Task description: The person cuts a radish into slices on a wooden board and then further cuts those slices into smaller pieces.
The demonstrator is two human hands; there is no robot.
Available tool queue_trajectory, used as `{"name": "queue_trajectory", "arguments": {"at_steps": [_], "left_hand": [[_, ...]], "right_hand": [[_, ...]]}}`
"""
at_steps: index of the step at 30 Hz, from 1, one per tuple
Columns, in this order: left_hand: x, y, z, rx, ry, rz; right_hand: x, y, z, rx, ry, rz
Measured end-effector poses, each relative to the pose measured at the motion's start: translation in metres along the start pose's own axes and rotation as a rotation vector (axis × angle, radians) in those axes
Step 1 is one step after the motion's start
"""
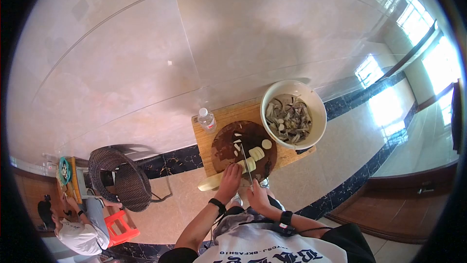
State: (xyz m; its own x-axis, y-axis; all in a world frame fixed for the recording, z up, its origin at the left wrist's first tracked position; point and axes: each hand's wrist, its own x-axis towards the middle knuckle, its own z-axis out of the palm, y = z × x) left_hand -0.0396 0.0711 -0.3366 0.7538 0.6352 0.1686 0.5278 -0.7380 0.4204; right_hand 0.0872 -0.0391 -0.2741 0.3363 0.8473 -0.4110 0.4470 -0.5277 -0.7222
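Observation:
My left hand (230, 183) presses down on a long, pale yellow-green vegetable (209, 183), its fingers curled over it. One end sticks out toward the lower left, past the round dark-brown cutting board (226, 152). In my right hand (259, 198) is a kitchen knife (246, 162), its blade standing across the vegetable just right of my left fingers. Cut rounds (256, 153) lean together right of the blade, and a single round slice (266, 144) lies farther off. Small pale strips (237, 141) lie at the board's far side.
A wooden table (200, 131) carries the board, a clear bottle with white cap (206, 119) and a large white basin (319, 112) of cut, dark-edged pieces (289, 117). A wicker chair (134, 185) stands left. Another person (85, 234) sits near a red stool (119, 226).

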Motion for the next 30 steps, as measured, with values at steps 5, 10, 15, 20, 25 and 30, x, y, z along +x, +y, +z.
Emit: {"name": "queue_trajectory", "arguments": {"at_steps": [5, 10, 15, 20, 25, 30], "left_hand": [[-0.002, -0.001, 0.004, 0.019, 0.029, 0.027], [-0.003, -0.002, 0.003, 0.029, 0.051, 0.059], [-0.005, -0.009, 0.009, 0.02, 0.069, 0.113], [-0.004, -0.009, 0.006, 0.016, 0.069, 0.137], [-0.002, -0.007, 0.004, -0.006, 0.064, 0.15], [-0.005, -0.013, 0.019, 0.003, 0.082, 0.146]], "right_hand": [[0.0, 0.002, 0.004, 0.0, -0.01, 0.003], [0.001, 0.01, 0.017, -0.019, 0.018, -0.06], [-0.003, -0.002, 0.016, -0.048, -0.018, -0.031], [-0.006, -0.009, 0.017, -0.066, -0.002, -0.014], [-0.006, -0.009, 0.014, -0.068, -0.023, -0.015], [-0.009, -0.007, 0.013, -0.057, 0.003, -0.06]]}}
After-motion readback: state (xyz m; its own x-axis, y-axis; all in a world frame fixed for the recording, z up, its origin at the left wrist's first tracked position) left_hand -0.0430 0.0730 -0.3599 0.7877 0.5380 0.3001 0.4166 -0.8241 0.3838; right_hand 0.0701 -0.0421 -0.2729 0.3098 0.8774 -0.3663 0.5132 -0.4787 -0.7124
